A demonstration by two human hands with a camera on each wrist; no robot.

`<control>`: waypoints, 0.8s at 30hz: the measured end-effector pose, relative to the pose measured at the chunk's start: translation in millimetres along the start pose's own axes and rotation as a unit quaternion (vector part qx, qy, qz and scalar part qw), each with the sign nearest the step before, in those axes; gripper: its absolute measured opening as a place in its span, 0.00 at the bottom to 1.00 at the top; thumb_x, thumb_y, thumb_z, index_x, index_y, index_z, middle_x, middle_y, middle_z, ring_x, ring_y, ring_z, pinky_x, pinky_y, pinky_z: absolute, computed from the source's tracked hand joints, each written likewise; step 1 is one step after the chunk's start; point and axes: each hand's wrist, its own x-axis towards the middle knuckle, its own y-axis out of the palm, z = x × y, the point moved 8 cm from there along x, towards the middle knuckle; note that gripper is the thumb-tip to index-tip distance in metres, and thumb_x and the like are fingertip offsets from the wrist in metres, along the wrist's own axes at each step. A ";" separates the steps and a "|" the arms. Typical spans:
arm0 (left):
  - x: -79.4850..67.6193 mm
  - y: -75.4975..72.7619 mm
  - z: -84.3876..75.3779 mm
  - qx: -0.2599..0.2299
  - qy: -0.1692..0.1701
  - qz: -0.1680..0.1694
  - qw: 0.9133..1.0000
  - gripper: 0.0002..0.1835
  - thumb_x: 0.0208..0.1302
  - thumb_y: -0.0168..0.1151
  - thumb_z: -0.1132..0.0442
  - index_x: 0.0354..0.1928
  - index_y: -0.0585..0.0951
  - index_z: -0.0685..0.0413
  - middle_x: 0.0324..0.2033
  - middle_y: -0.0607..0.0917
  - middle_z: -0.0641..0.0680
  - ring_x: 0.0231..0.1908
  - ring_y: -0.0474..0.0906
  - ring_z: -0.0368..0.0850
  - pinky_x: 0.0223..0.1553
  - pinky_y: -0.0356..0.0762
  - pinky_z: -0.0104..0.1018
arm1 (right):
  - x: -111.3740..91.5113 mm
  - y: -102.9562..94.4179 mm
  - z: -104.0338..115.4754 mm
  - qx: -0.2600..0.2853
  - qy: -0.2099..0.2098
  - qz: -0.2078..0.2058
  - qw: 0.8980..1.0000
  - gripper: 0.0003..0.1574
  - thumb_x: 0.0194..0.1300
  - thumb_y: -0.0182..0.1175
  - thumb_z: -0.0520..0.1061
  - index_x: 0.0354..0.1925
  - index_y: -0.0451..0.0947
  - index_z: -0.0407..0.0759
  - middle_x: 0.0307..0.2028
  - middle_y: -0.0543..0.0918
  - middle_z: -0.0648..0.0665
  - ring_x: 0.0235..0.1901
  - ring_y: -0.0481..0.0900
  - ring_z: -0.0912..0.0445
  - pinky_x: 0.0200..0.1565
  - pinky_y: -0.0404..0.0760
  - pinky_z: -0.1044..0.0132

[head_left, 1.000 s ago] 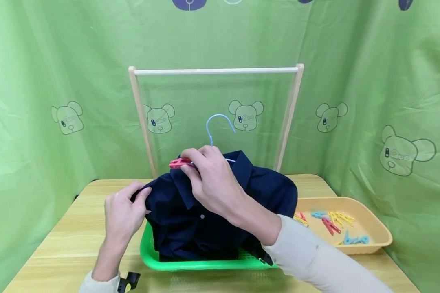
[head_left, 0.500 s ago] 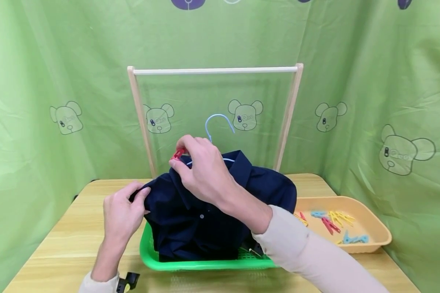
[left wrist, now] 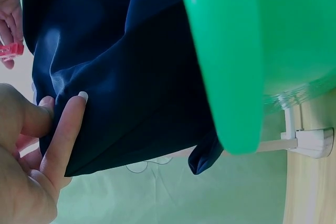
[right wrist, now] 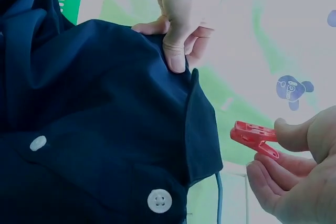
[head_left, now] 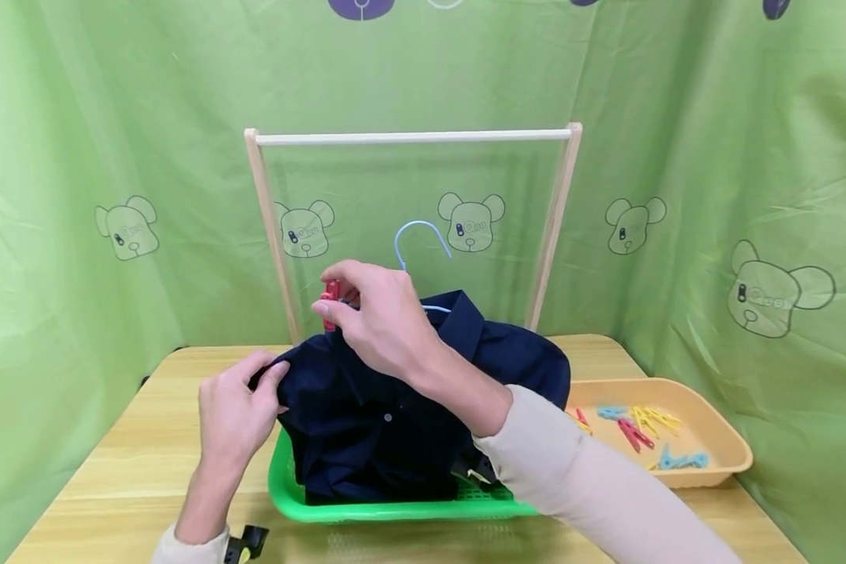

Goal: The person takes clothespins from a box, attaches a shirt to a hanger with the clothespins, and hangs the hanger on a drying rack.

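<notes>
Head view: the dark shirt (head_left: 409, 415) sits in the green basket (head_left: 395, 513). The left hand (head_left: 238, 403) pinches the shirt's edge. Left wrist view: this hand squeezes the shirt's cloth. Right wrist view: the right hand (right wrist: 310, 177) pinches a red clip (right wrist: 253, 136) near the shirt's collar (right wrist: 203, 135), not touching it.
</notes>
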 end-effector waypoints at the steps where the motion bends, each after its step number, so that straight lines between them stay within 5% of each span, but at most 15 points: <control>1: 0.0 -0.2 -0.1 0.000 0.001 0.000 1.000 0.06 0.62 0.71 0.67 0.28 0.87 0.49 0.18 0.87 0.48 0.15 0.81 0.43 0.23 0.69 0.25 | 1.0 1.1 -0.3 0.006 0.005 0.003 1.000 0.15 0.67 0.68 0.46 0.50 0.82 0.42 0.36 0.88 0.51 0.35 0.85 0.61 0.43 0.81 0.69; 11: 0.4 -1.2 -1.3 0.004 0.012 -0.003 1.000 0.06 0.61 0.71 0.67 0.27 0.87 0.50 0.17 0.86 0.48 0.15 0.81 0.45 0.21 0.68 0.26 | 7.7 9.0 5.4 0.018 0.035 0.024 0.999 0.10 0.63 0.71 0.44 0.38 0.79 0.47 0.36 0.89 0.50 0.37 0.86 0.61 0.43 0.81 0.68; 24: 0.0 1.3 -0.6 0.005 0.007 0.003 1.000 0.06 0.62 0.71 0.66 0.28 0.87 0.49 0.16 0.86 0.46 0.13 0.80 0.38 0.22 0.70 0.24 | 12.2 26.4 10.6 0.044 -0.011 0.047 0.998 0.10 0.60 0.70 0.36 0.28 0.77 0.45 0.23 0.88 0.50 0.23 0.81 0.67 0.31 0.76 0.75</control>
